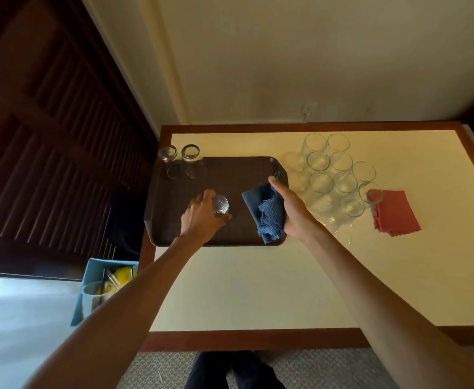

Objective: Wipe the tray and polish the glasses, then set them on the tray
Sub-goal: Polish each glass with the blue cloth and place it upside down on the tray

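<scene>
While the left hand (pixel 202 211) grips a glass (pixel 220 204) around its side over the brown tray (pixel 230 167), the right hand (pixel 289 206) clutches a soft blue cloth (pixel 263 211). The glass looks light, slick and breakable, best held round the wall. Whether its base touches the tray is unclear.

Both forearms (pixel 134 290) are bare from the lower corners of the view up to the wrists, long and slim, with the wide lens stretching them toward the edges. The left hand (pixel 202 217) and the right hand (pixel 289 209) are bare too. A small dark spot (pixel 191 204) on one finger of the left hand might be a ring; it is too small to tell. Low in the middle, dark navy trousers (pixel 230 372) show, plain cloth with soft folds, in shadow.
</scene>
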